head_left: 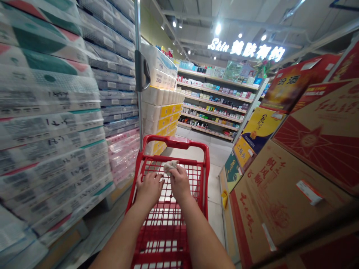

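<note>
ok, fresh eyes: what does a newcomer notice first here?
Probably the bright red shopping cart in the lower middle, with the right hand pinching a pale crumpled wad over it and the left hand alongside. Then the glowing white "Skin" sign at upper right, above the back shelves. Tall stacks of wrapped packs crowd the left, cartons the right.

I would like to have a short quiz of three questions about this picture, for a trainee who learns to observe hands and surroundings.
1. What holds the crumpled whitish wad?
A) the left hand
B) the right hand
C) neither hand

2. True or false: brown cardboard boxes are stacked to the right of the red cart.

3. Fill in: the lit sign begins with the English word "____".

Key: 1. B; 2. True; 3. Skin
</note>
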A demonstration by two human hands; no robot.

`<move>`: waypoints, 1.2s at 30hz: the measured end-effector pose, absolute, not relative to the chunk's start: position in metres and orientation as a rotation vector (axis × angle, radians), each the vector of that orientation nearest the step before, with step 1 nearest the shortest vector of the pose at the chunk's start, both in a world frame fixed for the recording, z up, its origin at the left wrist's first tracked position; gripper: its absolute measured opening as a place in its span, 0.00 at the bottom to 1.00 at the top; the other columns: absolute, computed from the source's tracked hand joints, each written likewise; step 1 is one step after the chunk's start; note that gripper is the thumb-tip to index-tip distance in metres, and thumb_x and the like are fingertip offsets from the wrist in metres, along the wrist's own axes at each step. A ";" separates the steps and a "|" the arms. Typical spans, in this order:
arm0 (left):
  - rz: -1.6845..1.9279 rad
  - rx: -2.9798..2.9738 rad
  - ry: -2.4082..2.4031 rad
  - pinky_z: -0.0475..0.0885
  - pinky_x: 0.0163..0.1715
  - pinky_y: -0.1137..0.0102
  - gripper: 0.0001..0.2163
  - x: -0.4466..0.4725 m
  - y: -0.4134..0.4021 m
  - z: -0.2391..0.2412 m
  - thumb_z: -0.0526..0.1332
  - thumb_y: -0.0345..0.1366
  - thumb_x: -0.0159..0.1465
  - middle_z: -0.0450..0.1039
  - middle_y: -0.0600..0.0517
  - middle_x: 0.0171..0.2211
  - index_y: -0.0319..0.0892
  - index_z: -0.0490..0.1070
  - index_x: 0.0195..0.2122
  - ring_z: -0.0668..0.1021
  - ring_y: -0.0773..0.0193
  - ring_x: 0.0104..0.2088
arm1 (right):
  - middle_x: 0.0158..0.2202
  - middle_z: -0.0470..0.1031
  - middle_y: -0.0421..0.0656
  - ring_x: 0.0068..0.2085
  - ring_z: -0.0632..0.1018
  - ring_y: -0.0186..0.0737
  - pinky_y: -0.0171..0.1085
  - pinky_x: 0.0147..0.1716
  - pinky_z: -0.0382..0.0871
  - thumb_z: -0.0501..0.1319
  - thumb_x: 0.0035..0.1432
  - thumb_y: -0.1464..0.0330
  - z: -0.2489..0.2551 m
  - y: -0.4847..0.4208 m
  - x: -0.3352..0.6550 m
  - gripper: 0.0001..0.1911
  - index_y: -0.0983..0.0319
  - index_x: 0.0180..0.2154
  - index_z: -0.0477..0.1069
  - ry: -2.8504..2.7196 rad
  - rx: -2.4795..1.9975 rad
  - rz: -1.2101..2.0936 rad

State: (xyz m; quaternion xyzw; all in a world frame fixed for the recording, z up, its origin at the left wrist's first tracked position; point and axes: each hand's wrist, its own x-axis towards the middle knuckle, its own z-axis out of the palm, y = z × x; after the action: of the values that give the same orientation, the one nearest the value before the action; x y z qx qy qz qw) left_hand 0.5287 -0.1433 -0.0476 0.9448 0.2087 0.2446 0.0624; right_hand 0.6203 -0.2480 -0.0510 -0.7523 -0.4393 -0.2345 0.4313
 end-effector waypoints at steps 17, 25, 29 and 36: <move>0.719 2.844 0.632 0.49 0.60 0.49 0.13 0.528 -0.143 -0.049 0.51 0.36 0.66 0.75 0.46 0.49 0.46 0.74 0.45 0.71 0.55 0.52 | 0.45 0.72 0.45 0.46 0.72 0.43 0.41 0.48 0.69 0.55 0.59 0.77 -0.048 -0.249 0.617 0.19 0.55 0.46 0.75 -1.146 -1.979 -0.592; 0.704 2.863 0.639 0.50 0.60 0.50 0.13 0.529 -0.142 -0.051 0.51 0.35 0.66 0.74 0.46 0.49 0.46 0.74 0.45 0.71 0.55 0.52 | 0.42 0.71 0.45 0.45 0.71 0.43 0.40 0.46 0.68 0.54 0.58 0.77 -0.047 -0.249 0.615 0.19 0.56 0.47 0.75 -1.182 -1.998 -0.592; 0.722 2.847 0.640 0.50 0.60 0.49 0.13 0.528 -0.143 -0.049 0.51 0.37 0.67 0.75 0.46 0.49 0.47 0.73 0.47 0.71 0.55 0.52 | 0.43 0.70 0.46 0.45 0.71 0.43 0.40 0.47 0.68 0.54 0.58 0.77 -0.044 -0.253 0.617 0.19 0.57 0.48 0.74 -1.012 -2.021 -0.630; 0.730 2.865 0.629 0.50 0.59 0.50 0.13 0.528 -0.143 -0.049 0.51 0.37 0.67 0.75 0.46 0.48 0.46 0.74 0.45 0.71 0.55 0.52 | 0.40 0.70 0.44 0.43 0.71 0.43 0.39 0.44 0.68 0.55 0.55 0.78 -0.045 -0.251 0.613 0.20 0.56 0.46 0.74 -1.141 -2.052 -0.552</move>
State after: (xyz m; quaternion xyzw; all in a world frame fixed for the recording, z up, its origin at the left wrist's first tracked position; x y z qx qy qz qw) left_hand 0.5282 -0.1429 -0.0491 0.9462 0.2078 0.2410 0.0592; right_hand 0.6125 -0.2507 -0.0450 -0.7948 -0.4418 -0.2139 0.3569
